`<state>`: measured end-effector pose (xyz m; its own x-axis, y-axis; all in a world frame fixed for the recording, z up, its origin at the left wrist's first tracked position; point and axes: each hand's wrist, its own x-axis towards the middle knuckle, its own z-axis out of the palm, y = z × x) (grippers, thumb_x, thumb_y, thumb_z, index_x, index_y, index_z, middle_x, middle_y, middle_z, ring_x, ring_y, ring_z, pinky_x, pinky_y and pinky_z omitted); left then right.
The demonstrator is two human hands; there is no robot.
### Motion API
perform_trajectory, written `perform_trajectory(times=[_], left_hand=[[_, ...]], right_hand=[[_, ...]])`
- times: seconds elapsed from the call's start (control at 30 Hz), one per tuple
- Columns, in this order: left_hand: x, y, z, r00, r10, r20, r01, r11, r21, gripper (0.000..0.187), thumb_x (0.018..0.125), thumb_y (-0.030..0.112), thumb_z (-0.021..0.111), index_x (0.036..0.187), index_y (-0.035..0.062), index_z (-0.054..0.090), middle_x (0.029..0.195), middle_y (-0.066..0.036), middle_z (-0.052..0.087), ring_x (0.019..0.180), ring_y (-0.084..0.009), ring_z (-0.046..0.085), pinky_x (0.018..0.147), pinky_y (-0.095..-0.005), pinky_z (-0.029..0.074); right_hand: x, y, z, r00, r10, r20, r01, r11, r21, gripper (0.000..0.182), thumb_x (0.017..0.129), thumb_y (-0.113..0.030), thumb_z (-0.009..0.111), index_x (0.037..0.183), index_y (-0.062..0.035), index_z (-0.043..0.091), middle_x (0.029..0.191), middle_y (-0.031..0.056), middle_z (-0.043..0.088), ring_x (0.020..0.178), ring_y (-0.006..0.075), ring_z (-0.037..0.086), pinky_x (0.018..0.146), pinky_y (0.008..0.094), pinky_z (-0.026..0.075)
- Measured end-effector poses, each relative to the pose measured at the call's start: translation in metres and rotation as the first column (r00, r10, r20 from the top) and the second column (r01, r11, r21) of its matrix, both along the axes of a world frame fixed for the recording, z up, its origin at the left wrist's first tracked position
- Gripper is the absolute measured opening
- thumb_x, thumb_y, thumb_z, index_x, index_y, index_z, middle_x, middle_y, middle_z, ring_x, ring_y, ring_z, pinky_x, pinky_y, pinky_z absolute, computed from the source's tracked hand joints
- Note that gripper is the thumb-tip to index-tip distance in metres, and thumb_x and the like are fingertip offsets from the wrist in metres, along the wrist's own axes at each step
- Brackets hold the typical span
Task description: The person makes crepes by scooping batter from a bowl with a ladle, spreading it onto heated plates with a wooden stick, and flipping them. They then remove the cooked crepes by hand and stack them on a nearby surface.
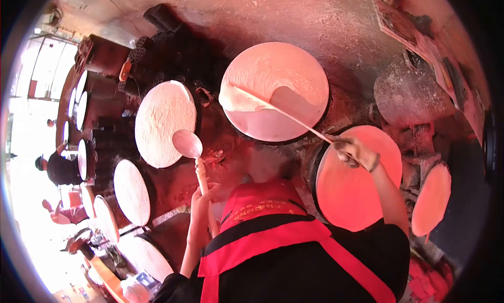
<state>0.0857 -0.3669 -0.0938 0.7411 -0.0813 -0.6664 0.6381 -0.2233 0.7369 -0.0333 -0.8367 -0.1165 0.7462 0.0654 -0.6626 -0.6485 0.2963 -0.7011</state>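
My left hand (200, 202) is wrapped round the wooden handle of a large metal ladle (188, 144), whose bowl overlaps the lower right of a pale round griddle (163, 119). In my gloved right hand (353, 152) is a long thin spreader (294, 118). It reaches up and left across the central round griddle (310, 104). Pale batter (268, 66) covers the upper part of that griddle, and the lower part shows a smoother surface. Below my right hand lies another round griddle (362, 192), reddish and flat.
More round griddles stand at the left (131, 192) and far right (431, 200). Dark cylindrical blocks (163, 18) are stacked at the upper left. A grey round lid (409, 90) is at the upper right. Two people (64, 169) are at the far left.
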Motion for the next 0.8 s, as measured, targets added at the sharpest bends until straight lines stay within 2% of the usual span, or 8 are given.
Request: perform_trajectory(times=[0.13, 0.2, 0.3, 0.37, 0.43, 0.5, 0.63, 0.8], left_hand=[[0.018, -0.015, 0.026, 0.987, -0.163, 0.001, 0.163, 0.986, 0.027, 0.020, 0.089, 0.017, 0.065, 0.103, 0.0036, 0.063, 0.067, 0.005, 0.050, 0.053, -0.0035, 0.046, 0.043, -0.0187, 0.035], [0.035, -0.008, 0.027, 0.960, -0.273, -0.058, 0.257, 0.945, -0.200, 0.018, 0.091, 0.016, 0.062, 0.103, 0.0024, 0.062, 0.069, 0.004, 0.051, 0.052, -0.0027, 0.043, 0.042, -0.0183, 0.031], [0.063, -0.007, 0.054, 0.896, -0.414, -0.162, 0.367, 0.895, -0.253, 0.022, 0.096, 0.017, 0.057, 0.110, 0.0003, 0.057, 0.068, 0.003, 0.048, 0.046, -0.0005, 0.034, 0.039, -0.0159, 0.026], [0.092, 0.014, 0.097, 0.822, -0.559, -0.104, 0.445, 0.746, -0.495, 0.025, 0.097, 0.018, 0.053, 0.115, -0.0004, 0.055, 0.065, 0.004, 0.045, 0.043, -0.0002, 0.032, 0.036, -0.0155, 0.023], [0.116, 0.037, 0.121, 0.818, -0.558, 0.138, 0.469, 0.508, -0.723, 0.029, 0.099, 0.018, 0.049, 0.122, 0.0000, 0.050, 0.064, 0.005, 0.041, 0.042, 0.0001, 0.029, 0.033, -0.0154, 0.021], [0.127, 0.047, 0.143, 0.888, -0.429, 0.167, 0.369, 0.447, -0.815, 0.033, 0.100, 0.016, 0.046, 0.129, 0.0017, 0.044, 0.063, 0.005, 0.039, 0.041, -0.0001, 0.027, 0.033, -0.0155, 0.019], [0.154, 0.071, 0.098, 0.947, -0.299, 0.118, 0.319, 0.824, -0.467, 0.027, 0.097, 0.012, 0.052, 0.122, 0.0040, 0.047, 0.067, 0.004, 0.039, 0.043, -0.0014, 0.028, 0.034, -0.0160, 0.020], [0.149, 0.153, 0.047, 0.972, -0.133, -0.195, 0.019, 0.866, -0.500, 0.019, 0.097, 0.014, 0.052, 0.114, 0.0042, 0.050, 0.069, 0.002, 0.039, 0.044, -0.0016, 0.029, 0.035, -0.0164, 0.021]], right_hand=[[0.002, 0.058, -0.013, 0.915, -0.384, 0.120, 0.398, 0.910, -0.117, 0.049, 0.093, -0.042, 0.057, 0.137, -0.0220, 0.049, 0.053, -0.0080, 0.034, 0.037, 0.0041, 0.025, 0.035, 0.0229, 0.019], [0.033, 0.109, -0.032, 0.745, -0.644, 0.174, 0.663, 0.743, -0.089, 0.047, 0.093, -0.036, 0.058, 0.135, -0.0160, 0.051, 0.051, -0.0074, 0.034, 0.036, 0.0042, 0.026, 0.035, 0.0232, 0.020], [0.030, 0.153, -0.054, 0.882, -0.463, 0.092, 0.471, 0.875, -0.115, 0.047, 0.092, -0.029, 0.059, 0.136, -0.0138, 0.050, 0.054, -0.0044, 0.041, 0.035, 0.0059, 0.031, 0.034, 0.0239, 0.025], [-0.011, 0.184, -0.017, 0.908, -0.411, 0.079, 0.413, 0.911, -0.012, 0.047, 0.091, -0.025, 0.062, 0.136, -0.0141, 0.050, 0.056, -0.0036, 0.045, 0.036, 0.0061, 0.034, 0.033, 0.0238, 0.025], [-0.070, 0.205, -0.063, 0.871, -0.475, 0.126, 0.473, 0.880, 0.050, 0.047, 0.092, -0.025, 0.061, 0.136, -0.0146, 0.050, 0.057, -0.0036, 0.045, 0.037, 0.0054, 0.035, 0.033, 0.0233, 0.024], [-0.102, 0.240, -0.090, 0.772, -0.612, 0.171, 0.622, 0.783, -0.011, 0.046, 0.094, -0.030, 0.058, 0.136, -0.0133, 0.050, 0.057, -0.0054, 0.042, 0.039, 0.0051, 0.034, 0.035, 0.0223, 0.025], [-0.020, 0.333, -0.030, 0.518, -0.833, 0.196, 0.735, 0.550, 0.396, 0.046, 0.096, -0.034, 0.054, 0.136, -0.0110, 0.047, 0.056, -0.0087, 0.034, 0.040, 0.0045, 0.030, 0.036, 0.0217, 0.025], [0.191, 0.384, -0.064, 0.569, -0.705, 0.423, 0.758, 0.649, 0.064, 0.035, 0.099, -0.042, 0.046, 0.117, -0.0124, 0.051, 0.060, -0.0069, 0.040, 0.042, 0.0037, 0.035, 0.038, 0.0208, 0.028]])
